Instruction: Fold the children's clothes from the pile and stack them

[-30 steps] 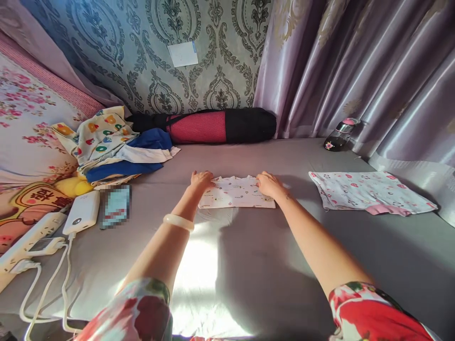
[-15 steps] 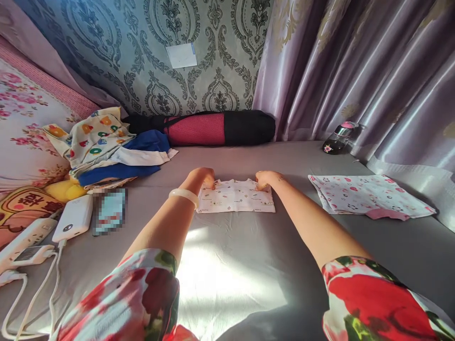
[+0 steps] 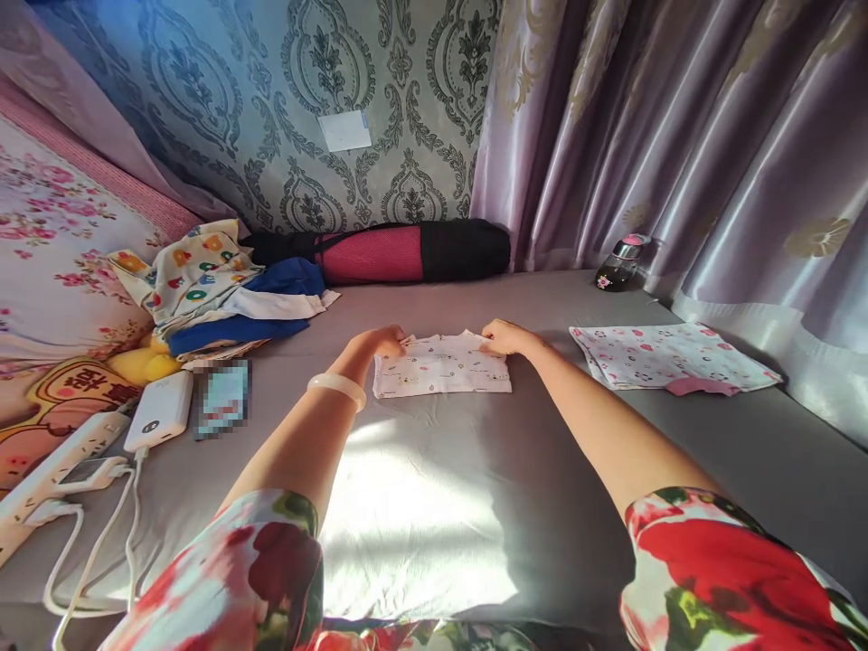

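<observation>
A small white garment (image 3: 444, 369) with a tiny scattered print lies folded into a rectangle on the grey sheet in front of me. My left hand (image 3: 385, 342) is closed with thumb and fingers at its far left corner. At the far right corner, my right hand (image 3: 500, 338) pinches the cloth in the same way. A pale bangle circles my left wrist. Parts of the fingers are hidden behind the far edge of the fabric.
A folded pink-and-white printed cloth (image 3: 678, 357) lies to the right, with a dark bottle (image 3: 618, 264) behind it. Piled clothes (image 3: 203, 280), a power bank (image 3: 161, 407) and a power strip (image 3: 91, 443) with cables are on the left. A black-and-red roll bag (image 3: 380, 253) lies along the wall.
The camera view has turned slightly right. Both hands have shifted a little at the garment's far corners, with thumbs and fingers now pinching its edge. The garment stays folded in about the same place.
</observation>
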`<state>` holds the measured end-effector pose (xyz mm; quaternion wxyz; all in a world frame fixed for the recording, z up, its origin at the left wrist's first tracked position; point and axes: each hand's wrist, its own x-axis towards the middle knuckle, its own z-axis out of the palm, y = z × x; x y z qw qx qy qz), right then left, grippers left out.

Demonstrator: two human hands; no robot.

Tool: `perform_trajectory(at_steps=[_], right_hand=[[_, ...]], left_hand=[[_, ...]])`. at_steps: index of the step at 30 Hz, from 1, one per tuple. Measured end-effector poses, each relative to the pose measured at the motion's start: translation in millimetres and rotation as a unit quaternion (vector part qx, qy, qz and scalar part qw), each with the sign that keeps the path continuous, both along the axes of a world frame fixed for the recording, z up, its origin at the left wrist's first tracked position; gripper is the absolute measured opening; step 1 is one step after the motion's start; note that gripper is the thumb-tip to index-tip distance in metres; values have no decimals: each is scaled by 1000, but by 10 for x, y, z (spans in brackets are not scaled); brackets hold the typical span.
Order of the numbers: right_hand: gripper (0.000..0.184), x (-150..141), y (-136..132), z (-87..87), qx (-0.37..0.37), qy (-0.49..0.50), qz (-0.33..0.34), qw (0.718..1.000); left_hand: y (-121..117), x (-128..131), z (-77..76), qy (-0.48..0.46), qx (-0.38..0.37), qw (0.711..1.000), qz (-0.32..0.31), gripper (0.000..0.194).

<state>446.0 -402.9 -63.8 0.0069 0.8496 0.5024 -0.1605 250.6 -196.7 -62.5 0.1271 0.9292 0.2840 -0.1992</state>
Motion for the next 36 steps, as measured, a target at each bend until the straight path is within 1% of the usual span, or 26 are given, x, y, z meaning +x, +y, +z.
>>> perform_trajectory(at_steps=[2,5,8,10,13,15,18,20,22,25,27,31,36], right_hand=[[15,19,-65,88,28,14,6,999],[16,62,-150,242,73,45,18,996],[17,98,-228,402,117,67,27,990],[16,110,-271,497,145,71,34,986],[12,108,-305,590,200,40,26,979],[15,95,-309,595,246,2,12,969],[27,59,-309,502,289,-52,5,956],[31,21,-324,385,294,-82,13,952],[32,-30,-361,249,292,-106,27,950],[34,-133,-461,62,287,-128,46,948],[34,-208,-546,-27,287,-135,53,947],[34,-336,-709,-132,284,-129,75,947],[36,-441,-853,-269,276,-116,117,947]], left_hand=[[19,-44,101,-19,2,1000,-6,33],[72,-100,298,-55,-14,998,-20,26],[99,-148,514,-89,-39,995,-39,22],[84,-167,643,-114,-39,992,-39,22],[16,-166,775,-174,8,984,-30,25],[-48,-149,800,-226,66,972,-24,29],[-143,-131,724,-270,142,952,-2,35],[-198,-145,606,-266,171,949,10,39],[-243,-192,458,-255,186,949,8,41],[-300,-322,239,-255,192,947,-22,40],[-343,-433,122,-271,191,942,-48,39],[-454,-649,-46,-291,178,936,-87,40],[-573,-829,-238,-284,157,938,-119,43]])
